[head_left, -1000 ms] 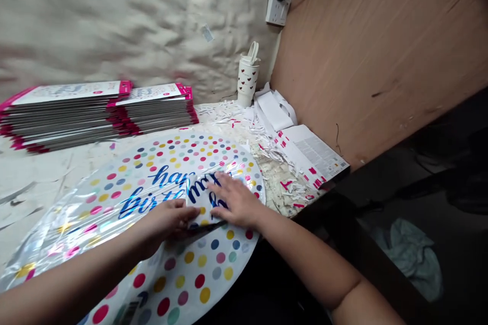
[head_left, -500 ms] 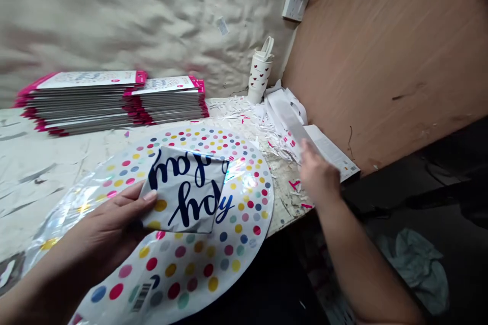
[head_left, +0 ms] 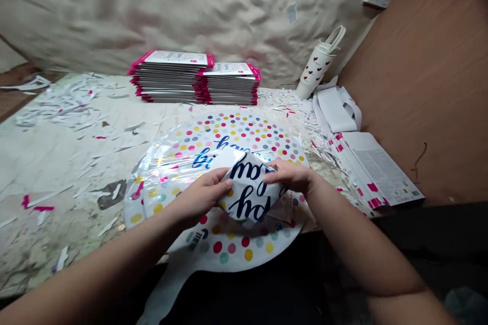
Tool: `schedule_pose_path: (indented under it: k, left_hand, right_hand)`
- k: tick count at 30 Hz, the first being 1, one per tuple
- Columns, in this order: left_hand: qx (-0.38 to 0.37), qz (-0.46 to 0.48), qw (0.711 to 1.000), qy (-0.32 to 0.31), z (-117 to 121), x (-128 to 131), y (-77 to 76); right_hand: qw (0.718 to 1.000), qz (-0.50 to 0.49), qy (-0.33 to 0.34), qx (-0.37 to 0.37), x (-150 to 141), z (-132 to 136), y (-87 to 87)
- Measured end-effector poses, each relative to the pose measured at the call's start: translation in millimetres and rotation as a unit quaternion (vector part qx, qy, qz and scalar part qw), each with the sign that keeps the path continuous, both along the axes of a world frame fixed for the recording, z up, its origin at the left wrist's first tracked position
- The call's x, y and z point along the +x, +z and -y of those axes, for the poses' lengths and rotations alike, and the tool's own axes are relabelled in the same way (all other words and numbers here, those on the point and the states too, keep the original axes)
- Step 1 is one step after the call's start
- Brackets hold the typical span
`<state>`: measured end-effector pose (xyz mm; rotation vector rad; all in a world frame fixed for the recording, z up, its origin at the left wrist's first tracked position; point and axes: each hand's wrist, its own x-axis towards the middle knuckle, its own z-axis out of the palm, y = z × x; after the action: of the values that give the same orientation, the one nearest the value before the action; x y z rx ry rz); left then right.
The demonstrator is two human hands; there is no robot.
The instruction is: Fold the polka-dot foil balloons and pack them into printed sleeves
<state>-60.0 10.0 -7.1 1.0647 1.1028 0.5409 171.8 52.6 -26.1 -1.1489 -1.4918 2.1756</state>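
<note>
- Fingers of your left hand [head_left: 200, 197] and right hand [head_left: 292, 175] gripped the folded edge of a foil balloon [head_left: 244, 129] on the surface [head_left: 57, 162].
- Uneven pressure could have creased the foil or torn it.

Glossy foil balloon [head_left: 224, 249], shiny; matt paper scraps [head_left: 66, 104]; smooth wood panel [head_left: 419, 86].

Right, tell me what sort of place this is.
Probably a workshop bench for packing foil balloons: stacks of pink-edged packets, a dotted birthday foil balloon being handled, and paper offcuts strewn about.
</note>
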Motion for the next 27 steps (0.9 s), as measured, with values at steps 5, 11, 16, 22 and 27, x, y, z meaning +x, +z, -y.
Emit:
schedule_pose_path:
  k: [5, 11, 16, 22, 27]
  left_hand:
    - [0.443, -0.26, 0.858, -0.007, 20, 37, -23.0]
    - [0.391, -0.312, 0.8, -0.331, 31, 46, -43.5]
    - [0.23, -0.1, 0.851, -0.462, -2, -22, -10.0]
    - [0.395, -0.356, 0.825, -0.19, -12, -1, -20.6]
    - [0.463, -0.46, 0.734, -0.187, -12, 23, -42.1]
  right_hand:
    - [0.967, 0.131, -0.211, 0.054, 11, -42, -5.6]
    - [0.941, 0.069, -0.302, 0.139, 1, -61, -0.6]
    - [0.967, 0.021, -0.228, 0.108, -5, -60, -2.5]
    - [0.967, 0.067, -0.223, 0.1, -16, -70, -21.0]
    - [0.974, 0.07, -0.199, 0.085, -17, -68, -22.1]
